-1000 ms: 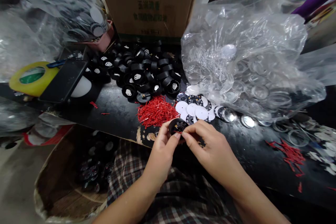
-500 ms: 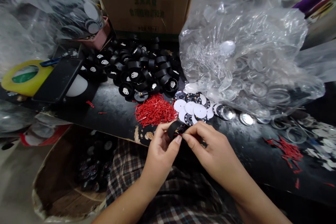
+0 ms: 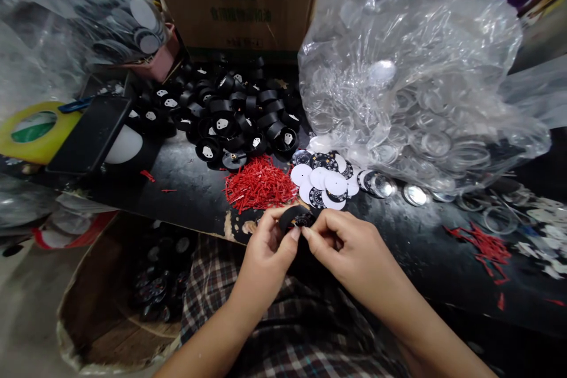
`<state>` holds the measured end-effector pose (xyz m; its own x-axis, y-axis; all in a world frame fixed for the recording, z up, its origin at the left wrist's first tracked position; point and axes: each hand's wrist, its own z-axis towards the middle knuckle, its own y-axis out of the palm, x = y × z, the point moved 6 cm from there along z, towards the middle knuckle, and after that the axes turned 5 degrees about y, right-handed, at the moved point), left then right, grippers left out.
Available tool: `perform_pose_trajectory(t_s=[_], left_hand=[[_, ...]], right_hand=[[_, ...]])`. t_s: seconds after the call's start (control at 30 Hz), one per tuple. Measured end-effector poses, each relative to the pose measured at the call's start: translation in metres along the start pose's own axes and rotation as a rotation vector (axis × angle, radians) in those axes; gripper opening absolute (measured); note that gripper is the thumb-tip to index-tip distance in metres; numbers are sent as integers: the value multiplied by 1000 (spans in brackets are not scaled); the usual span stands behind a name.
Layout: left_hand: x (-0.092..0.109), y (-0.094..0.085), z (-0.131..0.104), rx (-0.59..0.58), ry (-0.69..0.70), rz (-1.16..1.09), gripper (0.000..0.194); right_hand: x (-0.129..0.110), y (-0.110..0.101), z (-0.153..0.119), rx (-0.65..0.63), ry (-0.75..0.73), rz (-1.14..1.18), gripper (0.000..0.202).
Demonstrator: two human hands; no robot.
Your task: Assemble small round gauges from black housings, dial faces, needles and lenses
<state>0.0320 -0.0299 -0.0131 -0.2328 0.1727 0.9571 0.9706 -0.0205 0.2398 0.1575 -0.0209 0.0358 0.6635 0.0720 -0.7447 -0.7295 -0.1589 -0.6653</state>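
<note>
My left hand (image 3: pixel 270 248) is closed round a black round gauge housing (image 3: pixel 290 218), tilted with its open face to the right. Inside it shows a black dial (image 3: pixel 305 220) with pale markings. The thumb presses at the rim, where a bit of red shows. Against the right edge of the housing, my right hand (image 3: pixel 345 242) has thumb and forefinger pinched together; whatever is between them is hidden. Just beyond the hands lie a heap of small red pointers (image 3: pixel 261 183) and a pile of white and black dial discs (image 3: pixel 328 180).
Several black housings (image 3: pixel 239 112) are heaped before a cardboard box (image 3: pixel 239 6). A clear plastic bag (image 3: pixel 411 71) of transparent covers stands at right. Yellow tape (image 3: pixel 48 112) and a phone (image 3: pixel 88 136) lie left. Below the table edge is a carton (image 3: pixel 84 307) holding dark round pieces.
Both hands stay at the housing, which has tilted slightly. The red sliver between the fingertips shows less now. The whole view has shifted a little.
</note>
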Motion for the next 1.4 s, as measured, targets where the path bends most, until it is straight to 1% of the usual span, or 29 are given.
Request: perform_pose_trajectory(t_s=[0.03,0.1,0.17,0.3,0.37,0.43,0.5,0.53,0.6,0.67,0.73,0.8,0.87,0.93,0.97,1.03,1.07,1.1,1.13,1.17,1.2,1.23,1.3,1.33,1.4], left_hand=[[-3,1,1,-19,-52,-61,19],[-7,2,2,-49,-116,-135,33],[-7,3,1,-71,-136,-142,45],[-5,1,-3,-39,-143,-62,46],[-8,-1,-6,15,-189,-51,45],[-17,-3,-9,117,-308,-120,45],[-27,-5,-12,244,-423,-209,44],[-30,-4,-12,275,-448,-236,43],[-31,1,-10,242,-418,-249,42],[-30,8,-8,154,-384,-275,38],[-33,16,-9,94,-415,-342,28],[-36,22,-11,87,-450,-419,22],[-38,24,-12,90,-435,-430,25],[-38,22,-11,88,-392,-368,31],[-37,20,-10,76,-374,-325,34],[-35,18,-8,44,-350,-279,37],[-33,17,-6,30,-341,-287,37],[-31,16,-4,25,-335,-314,36],[-29,16,-2,28,-333,-351,36],[-27,17,0,32,-338,-391,36],[-26,18,1,30,-349,-430,36],[-26,20,2,22,-368,-464,35],[-28,25,2,5,-410,-520,31],[-29,26,1,3,-425,-539,30],[-31,26,0,12,-445,-553,29]], right_hand=[[-1,-2,1,6,-38,-16,19],[-6,-6,3,43,-143,-72,11],[-11,-8,4,88,-238,-164,12],[-18,-4,7,120,-341,-323,11],[-22,-2,7,126,-364,-348,12],[-23,-2,8,142,-345,-335,12],[-20,-4,10,144,-265,-298,12],[-17,-4,11,132,-214,-276,11],[-10,-5,10,102,-140,-233,10],[-6,-5,7,94,-133,-226,10],[-4,-6,6,104,-151,-258,11],[-3,-5,6,99,-140,-285,10],[-1,-6,6,74,-81,-281,9],[1,-9,6,44,-17,-247,8],[3,-11,6,10,-4,-209,9],[13,-19,5,-41,-10,-95,10],[23,-28,6,-10,-5,-54,10],[36,-38,7,51,11,-42,11],[53,-53,9,188,56,-86,13],[71,-68,9,331,122,-198,18],[88,-77,10,401,166,-331,28],[103,-82,13,409,180,-419,36],[125,-85,17,375,138,-484,40],[131,-85,18,368,103,-483,39],[133,-87,16,387,47,-458,37]])
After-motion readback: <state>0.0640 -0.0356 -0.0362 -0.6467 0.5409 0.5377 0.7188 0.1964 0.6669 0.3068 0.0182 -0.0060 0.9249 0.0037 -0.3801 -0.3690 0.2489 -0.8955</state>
